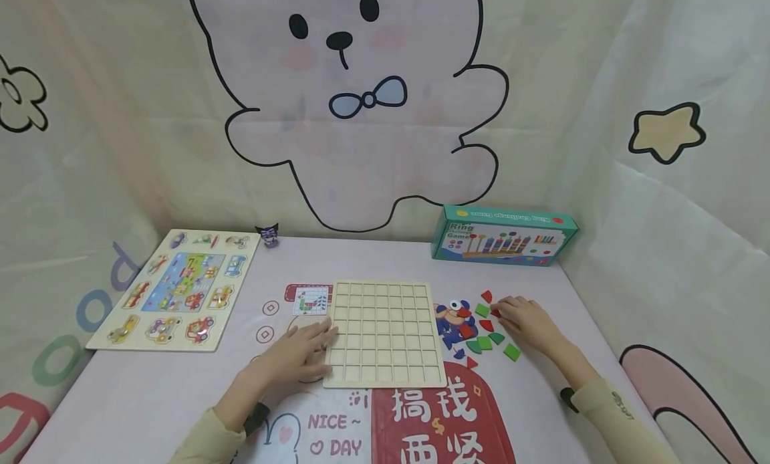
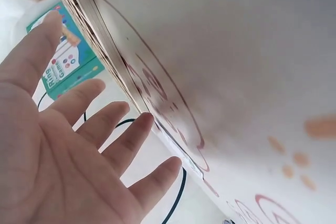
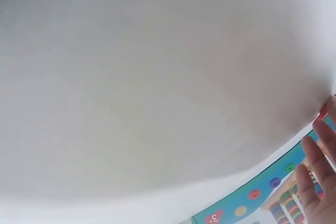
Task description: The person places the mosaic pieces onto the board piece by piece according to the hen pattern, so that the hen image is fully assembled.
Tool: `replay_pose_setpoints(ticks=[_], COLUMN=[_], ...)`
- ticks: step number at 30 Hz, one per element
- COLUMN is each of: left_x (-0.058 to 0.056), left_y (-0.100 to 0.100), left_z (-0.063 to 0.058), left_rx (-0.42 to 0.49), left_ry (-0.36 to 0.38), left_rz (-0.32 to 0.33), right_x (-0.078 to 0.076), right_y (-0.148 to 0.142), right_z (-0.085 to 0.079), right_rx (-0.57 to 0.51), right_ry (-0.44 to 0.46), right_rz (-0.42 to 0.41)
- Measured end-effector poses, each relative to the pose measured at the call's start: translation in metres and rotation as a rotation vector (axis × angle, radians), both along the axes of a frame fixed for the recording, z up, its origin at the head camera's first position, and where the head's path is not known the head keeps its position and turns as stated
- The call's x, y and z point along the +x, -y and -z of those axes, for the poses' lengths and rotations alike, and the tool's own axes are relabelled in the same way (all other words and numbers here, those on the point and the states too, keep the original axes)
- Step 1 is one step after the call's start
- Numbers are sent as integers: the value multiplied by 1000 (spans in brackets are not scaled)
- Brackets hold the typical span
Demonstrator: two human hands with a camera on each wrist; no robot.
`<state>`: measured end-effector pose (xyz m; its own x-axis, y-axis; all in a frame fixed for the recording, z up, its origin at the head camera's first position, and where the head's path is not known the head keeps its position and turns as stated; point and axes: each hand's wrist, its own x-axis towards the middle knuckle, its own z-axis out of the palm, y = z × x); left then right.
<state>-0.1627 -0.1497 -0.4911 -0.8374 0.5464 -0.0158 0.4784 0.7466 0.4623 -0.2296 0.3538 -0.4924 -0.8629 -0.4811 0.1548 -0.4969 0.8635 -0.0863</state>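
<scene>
A pale wooden grid board [image 1: 385,337] lies on the table. My left hand [image 1: 295,350] rests at its left edge with the fingers spread. In the left wrist view, the left hand's fingers [image 2: 118,145] are extended beside the board's edge [image 2: 100,35]. Over on the right, the fingertips of my right hand [image 1: 529,322] pinch a small red piece [image 1: 495,313], mostly covered by the fingers. Around it lie several loose red, green and blue pieces, such as a green square [image 1: 512,352] and a red quarter-round [image 1: 486,325]. The right wrist view catches only part of the right hand [image 3: 320,171].
A small pattern card [image 1: 311,301] touches the board's upper left. A picture puzzle board [image 1: 225,317] lies at the far left, with a small dark figurine [image 1: 269,235] near it. A green game box [image 1: 504,237] stands at the back right.
</scene>
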Motion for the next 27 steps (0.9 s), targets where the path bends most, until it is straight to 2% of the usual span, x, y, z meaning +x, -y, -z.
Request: replay_pose_setpoints(ticks=[6, 13, 23, 27], left_x=[3, 4, 3, 3], left_y=[-2, -1, 2, 2], left_z=[1, 1, 1, 0], left_rx=[-9, -24, 8, 35], left_ry=[19, 42, 84, 61], left_rz=[10, 1, 10, 25], right_x=[-2, -7, -8, -8], right_y=[-2, -3, 3, 8], right_z=[1, 2, -5, -9], right_rx=[-27, -27, -10, 0], right_ry=[9, -30, -25, -24], right_rz=[-35, -84, -72, -55])
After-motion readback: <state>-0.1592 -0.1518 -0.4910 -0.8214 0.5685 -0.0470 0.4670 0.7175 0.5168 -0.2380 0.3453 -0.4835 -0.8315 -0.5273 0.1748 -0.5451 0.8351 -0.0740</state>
